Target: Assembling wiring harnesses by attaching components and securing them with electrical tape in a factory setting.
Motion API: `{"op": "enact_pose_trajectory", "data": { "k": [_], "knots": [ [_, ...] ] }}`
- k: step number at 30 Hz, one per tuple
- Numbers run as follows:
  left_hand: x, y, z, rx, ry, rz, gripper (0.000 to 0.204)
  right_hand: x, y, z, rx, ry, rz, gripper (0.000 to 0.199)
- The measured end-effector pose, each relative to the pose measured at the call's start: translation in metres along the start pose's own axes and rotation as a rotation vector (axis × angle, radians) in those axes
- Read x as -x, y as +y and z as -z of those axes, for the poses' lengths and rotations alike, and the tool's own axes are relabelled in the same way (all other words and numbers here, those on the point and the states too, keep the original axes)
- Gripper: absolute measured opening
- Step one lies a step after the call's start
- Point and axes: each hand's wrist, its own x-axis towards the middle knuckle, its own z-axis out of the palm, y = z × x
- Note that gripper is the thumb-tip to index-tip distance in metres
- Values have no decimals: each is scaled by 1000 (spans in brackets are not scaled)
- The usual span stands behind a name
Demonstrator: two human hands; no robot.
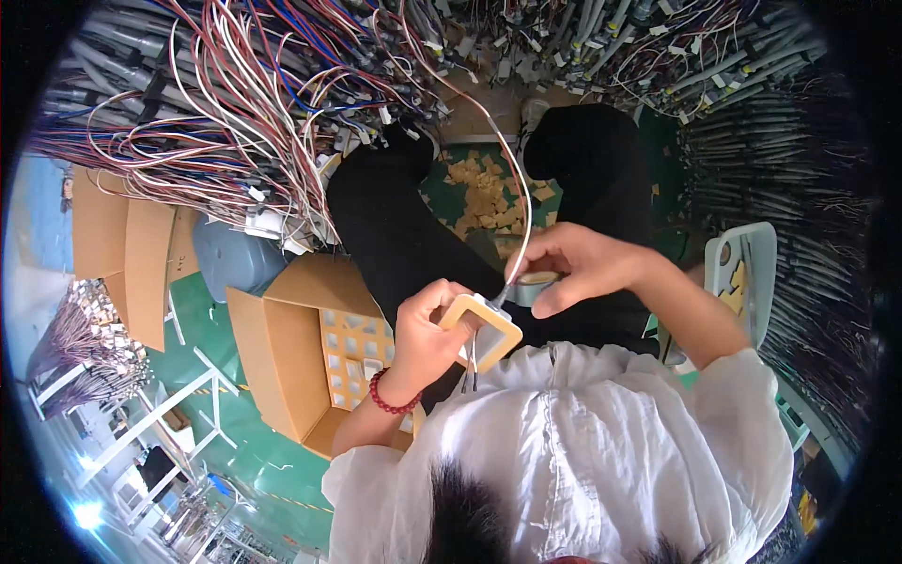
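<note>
While left hand [425, 336] curls tight round tan tape roll [481, 327] at frame centre, right hand [573, 268] pinches thin white wire [520, 193] between thumb and fingertips, other fingers loosely bent. Wire arcs to upper centre. Roll flat, squashed squarish, matte paper. Lower left: open cardboard box [282, 367]. Upper left: glossy wire bundles [225, 113], red, white, blue.
</note>
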Motion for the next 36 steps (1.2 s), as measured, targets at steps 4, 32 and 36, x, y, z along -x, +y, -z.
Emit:
{"op": "enact_pose_trajectory", "data": {
  "k": [4,32,36],
  "knots": [
    [-2,-12,3,-408,137,-193,14,9,1,-18,-700,109,-114,70],
    [-3,-2,-7,-135,-157,113,23,-2,29,-9,-236,345,166,40],
    [1,-9,-6,202,-245,259,23,-20,20,1,-238,-146,219,61]
  ]
}}
